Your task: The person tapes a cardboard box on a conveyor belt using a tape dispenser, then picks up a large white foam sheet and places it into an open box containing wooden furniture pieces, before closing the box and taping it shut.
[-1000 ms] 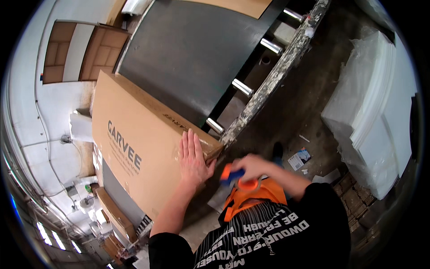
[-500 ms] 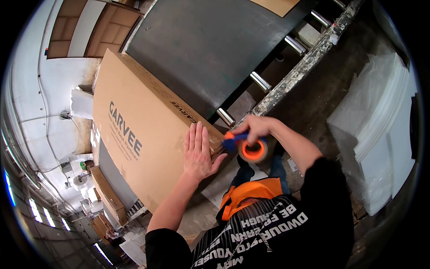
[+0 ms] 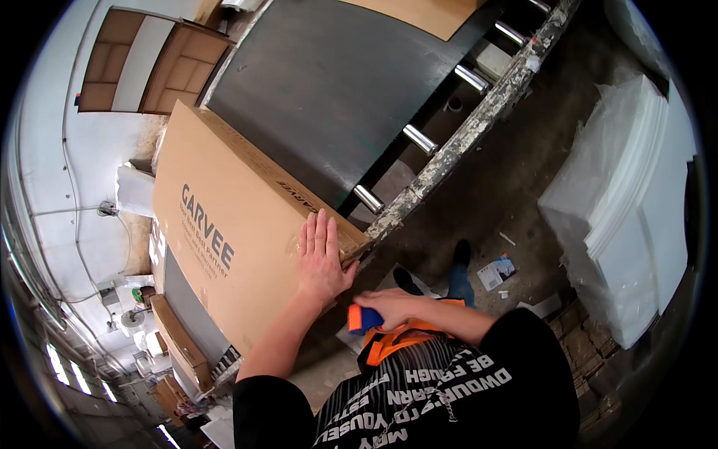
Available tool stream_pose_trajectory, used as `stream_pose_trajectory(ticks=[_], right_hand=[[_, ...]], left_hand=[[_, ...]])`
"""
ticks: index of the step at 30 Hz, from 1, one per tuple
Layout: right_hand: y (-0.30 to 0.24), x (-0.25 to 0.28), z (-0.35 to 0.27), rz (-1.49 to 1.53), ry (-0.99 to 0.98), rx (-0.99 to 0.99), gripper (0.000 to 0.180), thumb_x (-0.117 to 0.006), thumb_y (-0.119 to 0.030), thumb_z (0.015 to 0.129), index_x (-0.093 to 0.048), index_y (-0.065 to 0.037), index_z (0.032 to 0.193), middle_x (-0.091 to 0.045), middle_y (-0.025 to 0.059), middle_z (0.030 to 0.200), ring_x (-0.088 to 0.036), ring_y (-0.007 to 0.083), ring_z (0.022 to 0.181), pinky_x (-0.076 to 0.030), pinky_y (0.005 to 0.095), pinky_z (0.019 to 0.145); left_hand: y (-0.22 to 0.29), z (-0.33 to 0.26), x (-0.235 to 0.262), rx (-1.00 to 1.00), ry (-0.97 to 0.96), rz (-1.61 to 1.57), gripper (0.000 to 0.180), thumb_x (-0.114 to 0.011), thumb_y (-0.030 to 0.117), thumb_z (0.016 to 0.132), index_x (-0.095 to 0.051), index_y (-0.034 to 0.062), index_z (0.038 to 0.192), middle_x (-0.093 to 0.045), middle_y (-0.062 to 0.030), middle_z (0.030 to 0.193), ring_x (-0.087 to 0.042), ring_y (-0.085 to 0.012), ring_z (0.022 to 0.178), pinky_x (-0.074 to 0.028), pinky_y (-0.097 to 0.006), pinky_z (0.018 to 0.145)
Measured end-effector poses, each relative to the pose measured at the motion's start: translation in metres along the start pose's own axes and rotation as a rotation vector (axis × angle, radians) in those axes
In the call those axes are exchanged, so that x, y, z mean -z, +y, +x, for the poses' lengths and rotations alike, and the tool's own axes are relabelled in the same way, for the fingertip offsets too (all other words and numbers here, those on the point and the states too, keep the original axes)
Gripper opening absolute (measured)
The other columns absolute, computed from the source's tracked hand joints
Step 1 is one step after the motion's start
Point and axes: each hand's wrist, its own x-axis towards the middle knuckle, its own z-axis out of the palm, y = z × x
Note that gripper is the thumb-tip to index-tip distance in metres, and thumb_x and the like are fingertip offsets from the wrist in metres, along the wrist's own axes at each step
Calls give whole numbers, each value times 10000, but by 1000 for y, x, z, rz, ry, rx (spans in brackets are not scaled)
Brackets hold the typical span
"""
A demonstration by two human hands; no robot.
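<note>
A large brown cardboard box stands on the conveyor, its printed side toward the left. My left hand lies flat near the box's close right corner, fingers stretched out. Clear tape shows at that corner beside my fingertips. Close to my body, my right hand is wrapped round a blue and orange tape dispenser. It is apart from the box, and most of the dispenser, its roll included, is hidden by the hand and the orange garment.
Beyond the box runs a dark conveyor belt with metal rollers and a chipped rail. White foam sheets in plastic stand at right. A flat cardboard piece lies on the belt. Paper litters the floor.
My right hand has drawn the tape dispenser away from the box corner, back toward my body and down. My left hand stays flat on the box. The view has shifted slightly.
</note>
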Motion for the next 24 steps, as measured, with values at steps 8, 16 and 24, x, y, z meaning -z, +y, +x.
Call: stream_pose_trajectory(ticks=[8,16,24], right_hand=[[30,24,-73,743,563,-129,921,-705,-93,598,-351,33,1439,-537,140,1302,-530,211,1194,-372,297,1039],[-71,73,-8,810,736,290,828,-632,-59,541,-443,34,1342,-576,85,1182,-573,191,1097,-416,307,1004],[-77,97,56,793,663,162,731,-572,-13,557,-479,7,1282,-594,92,1110,-603,228,1005,-473,329,919]], left_hand=[[0,-13,2,43,-92,66,939,-666,442,772,-246,-29,1467,-197,-208,1550,-139,-356,1454,-100,-448,1192],[-21,-33,-20,-3,284,-161,936,-632,497,806,-255,-69,1448,-229,-256,1526,-206,-388,1430,-153,-464,1179],[-105,-246,-86,764,872,-157,535,-642,243,845,-511,-11,1297,-488,-281,1315,-437,-465,1242,-329,-517,1085]])
